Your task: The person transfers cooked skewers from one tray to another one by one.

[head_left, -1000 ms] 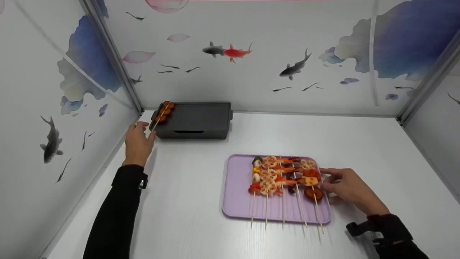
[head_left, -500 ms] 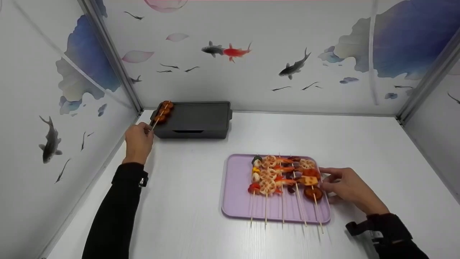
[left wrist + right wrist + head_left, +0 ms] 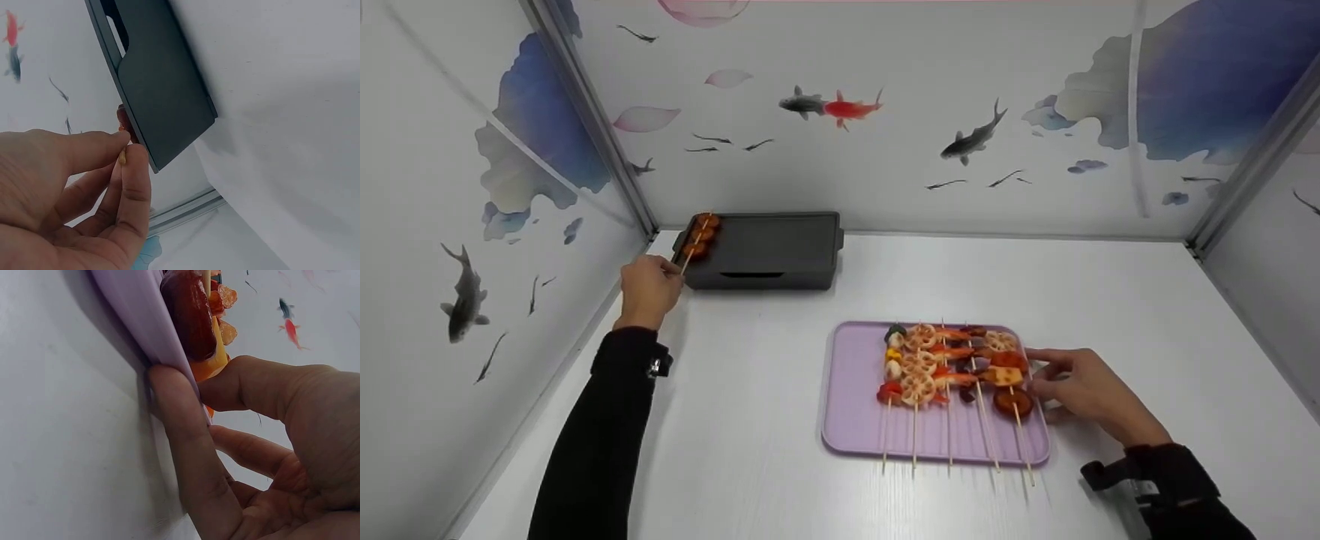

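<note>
My left hand (image 3: 647,289) pinches the stick end of a skewer of round brown pieces (image 3: 699,238) between thumb and finger. Those pieces lie along the left side of a dark grey grill (image 3: 780,244). In the left wrist view, the stick's tip (image 3: 122,156) pokes out between thumb and finger beside the grill's front. My right hand (image 3: 1091,394) grips the right edge of a lilac tray (image 3: 851,420). The right wrist view has its thumb at the rim and a finger against the tray's outer side. Several skewers (image 3: 919,364) of lotus root, shrimp and vegetables lie on the tray.
Both grill and tray stand on a white table (image 3: 750,420). A back wall (image 3: 885,172) printed with fish rises right behind the grill, and a side wall (image 3: 427,420) runs along the left. Several stick ends jut past the tray's front edge.
My left thumb and fingers have closed on the skewer's stick, which they were spread around a second ago. The skewer has shifted very slightly. My right hand and the tray stay put.
</note>
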`<state>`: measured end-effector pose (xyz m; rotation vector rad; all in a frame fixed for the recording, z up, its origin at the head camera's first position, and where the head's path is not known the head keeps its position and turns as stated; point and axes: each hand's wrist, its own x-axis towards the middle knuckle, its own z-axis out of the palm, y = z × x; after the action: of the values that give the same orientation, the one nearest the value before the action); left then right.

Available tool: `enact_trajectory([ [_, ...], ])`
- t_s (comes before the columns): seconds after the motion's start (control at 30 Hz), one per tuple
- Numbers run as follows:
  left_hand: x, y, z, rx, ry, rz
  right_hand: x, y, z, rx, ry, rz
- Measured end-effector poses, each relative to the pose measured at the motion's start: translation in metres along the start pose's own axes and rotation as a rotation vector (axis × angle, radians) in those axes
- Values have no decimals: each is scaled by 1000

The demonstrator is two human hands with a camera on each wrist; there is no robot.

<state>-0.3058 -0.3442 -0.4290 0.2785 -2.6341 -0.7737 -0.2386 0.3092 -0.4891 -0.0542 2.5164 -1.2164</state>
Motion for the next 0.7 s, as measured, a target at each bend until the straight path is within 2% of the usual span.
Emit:
enact_trajectory([
  [0.1,1,1,-2,7,-26,-8,0,0,-1,-6,2,-7],
  [0.3,2,2,-6,7,-61,20,0,0,-1,-37,6,-21],
  [0.5,1,2,-9,0,-112,5,1,0,-1,-67,13,-16],
  [0.7,2,0,-8,-20,-124,-4,1,-1,-2,-76,12,-14],
])
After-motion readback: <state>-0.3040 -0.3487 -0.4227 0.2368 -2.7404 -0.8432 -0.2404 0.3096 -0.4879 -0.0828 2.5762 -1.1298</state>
